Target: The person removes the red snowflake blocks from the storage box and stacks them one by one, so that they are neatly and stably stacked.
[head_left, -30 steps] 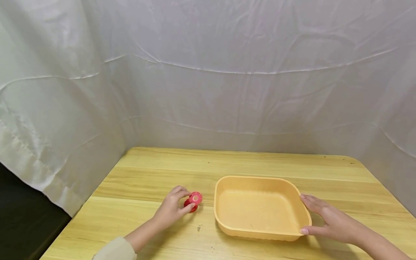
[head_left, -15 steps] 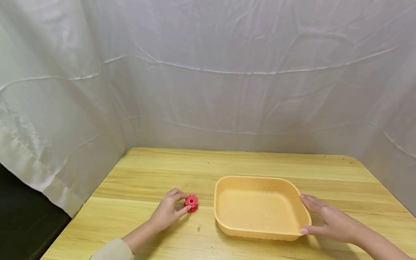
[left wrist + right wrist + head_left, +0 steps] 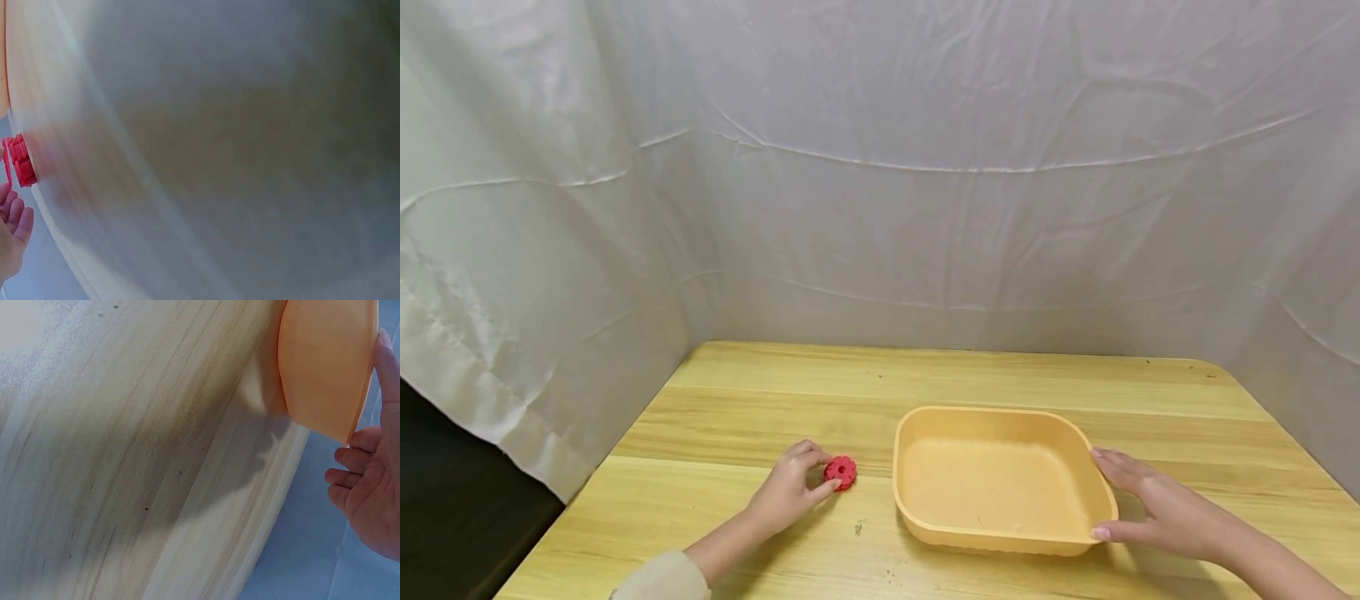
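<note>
In the head view, my left hand (image 3: 786, 489) pinches the edge of a red notched plastic disc (image 3: 842, 470) with a hole in its middle, at a small stack on the table. The left wrist view shows the thin disc (image 3: 7, 162) between finger and thumb, slightly apart from the thick stack of red discs (image 3: 22, 161). To the right stands a shallow yellow-orange plastic tray (image 3: 1000, 534) with nothing in it. My right hand (image 3: 1172, 512) touches the tray's right end, fingers and thumb spread along its rim. Seen from the right wrist, several lower fingers (image 3: 350, 460) lie below the tray's corner.
The wooden table (image 3: 760, 367) has rounded back corners. Small crumbs (image 3: 859, 527) lie between the left hand and the tray. Pale cloth (image 3: 880, 208) hangs behind and at both sides, and a dark area (image 3: 460, 500) shows at the lower left.
My left hand has drawn slightly left and down with the red disc, which now overlaps the stack instead of tilting above it. The right hand and the tray have stayed put.
</note>
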The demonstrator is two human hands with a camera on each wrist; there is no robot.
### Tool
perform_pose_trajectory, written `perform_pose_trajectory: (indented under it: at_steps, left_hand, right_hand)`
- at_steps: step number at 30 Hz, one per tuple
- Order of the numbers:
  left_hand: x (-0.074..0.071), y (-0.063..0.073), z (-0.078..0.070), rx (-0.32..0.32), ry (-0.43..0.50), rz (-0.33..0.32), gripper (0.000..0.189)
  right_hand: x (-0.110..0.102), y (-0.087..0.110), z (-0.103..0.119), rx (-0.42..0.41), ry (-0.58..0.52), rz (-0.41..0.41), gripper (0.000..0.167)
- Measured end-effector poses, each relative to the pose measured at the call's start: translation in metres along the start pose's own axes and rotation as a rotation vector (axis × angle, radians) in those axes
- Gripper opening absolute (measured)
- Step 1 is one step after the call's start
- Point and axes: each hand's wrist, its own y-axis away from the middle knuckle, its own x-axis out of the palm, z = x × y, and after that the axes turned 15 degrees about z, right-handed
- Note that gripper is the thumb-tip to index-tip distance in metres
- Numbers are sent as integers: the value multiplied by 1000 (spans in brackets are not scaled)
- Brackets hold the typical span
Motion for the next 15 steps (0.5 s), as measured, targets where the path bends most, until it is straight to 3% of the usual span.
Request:
perform_pose_trajectory:
  at_steps: [6, 15]
  left_hand:
    - [1, 1, 0, -38, -17, 48, 22]
    - [-1, 0, -2, -21, -46, 27, 22]
  right_hand:
    - [2, 0, -1, -13, 8, -14, 88]
    - [6, 0, -1, -26, 0, -46, 89]
